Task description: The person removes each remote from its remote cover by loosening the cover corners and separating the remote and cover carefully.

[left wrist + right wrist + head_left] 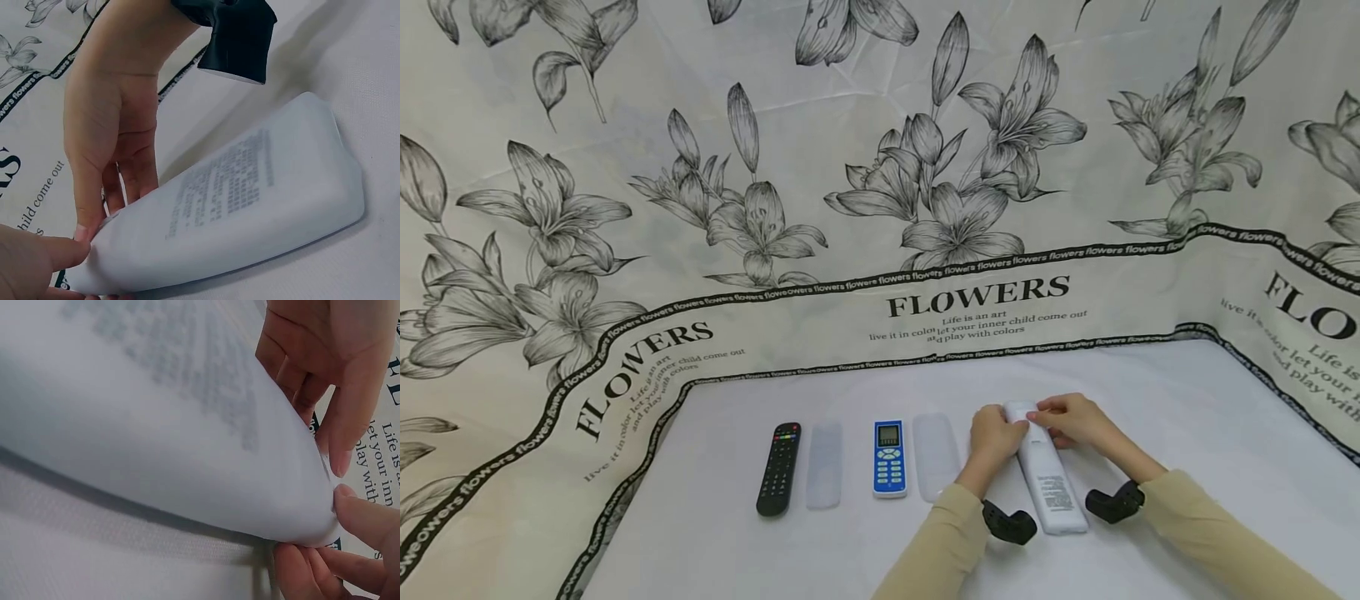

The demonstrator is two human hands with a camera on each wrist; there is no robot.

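A white remote control (1051,479) lies back side up, its printed label facing me and blurred. A translucent sleeve seems to cover it, its loose edge showing at the near end in the left wrist view. My left hand (995,437) pinches the far end from the left, thumb on top and fingertips beneath. From the other side, my right hand (1077,419) grips the same end, its thumb close to the left thumb. Both thumbs meet at the tip of the remote (250,469) in the right wrist view. The fingers under it are partly hidden.
Left of the hands is a clear flat sleeve (936,454), then a blue remote (890,460) with a small screen. Further left lie another clear sleeve (825,465) and a black remote (778,469). A flower-printed cloth (970,312) rises behind the white table surface (715,450).
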